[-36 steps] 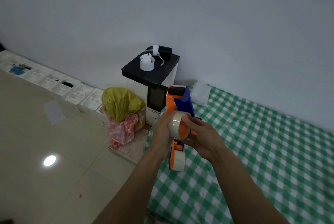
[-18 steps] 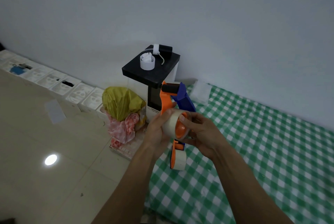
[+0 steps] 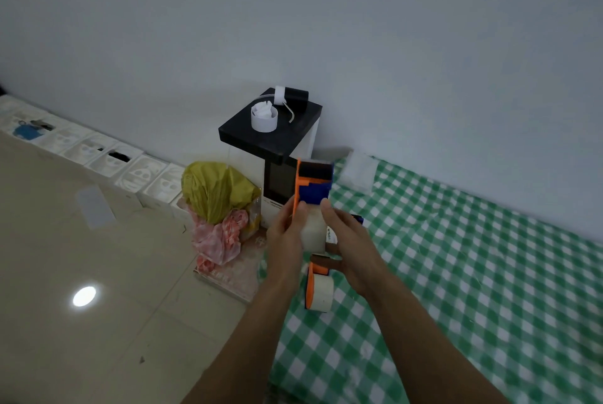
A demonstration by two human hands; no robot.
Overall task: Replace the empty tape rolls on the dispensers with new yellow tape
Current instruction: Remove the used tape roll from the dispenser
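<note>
l hand [image 3: 287, 235] & r hand [image 3: 354, 252] together, gripping pale round roll [image 3: 312, 231] on orange-blue plastic dispenser [image 3: 314, 186]. green checked cloth [image 3: 463, 279] below.

Your two bare forearms reach forward from the lower edge and converge. Your left hand [image 3: 285, 237] and right hand [image 3: 354, 247] face each other close together, fingers curled, both gripping the pale tape roll [image 3: 313, 230] between them.

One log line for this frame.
left hand: grips pale tape roll | right hand: holds orange-and-blue plastic tape dispenser | below: green checked cloth
</note>
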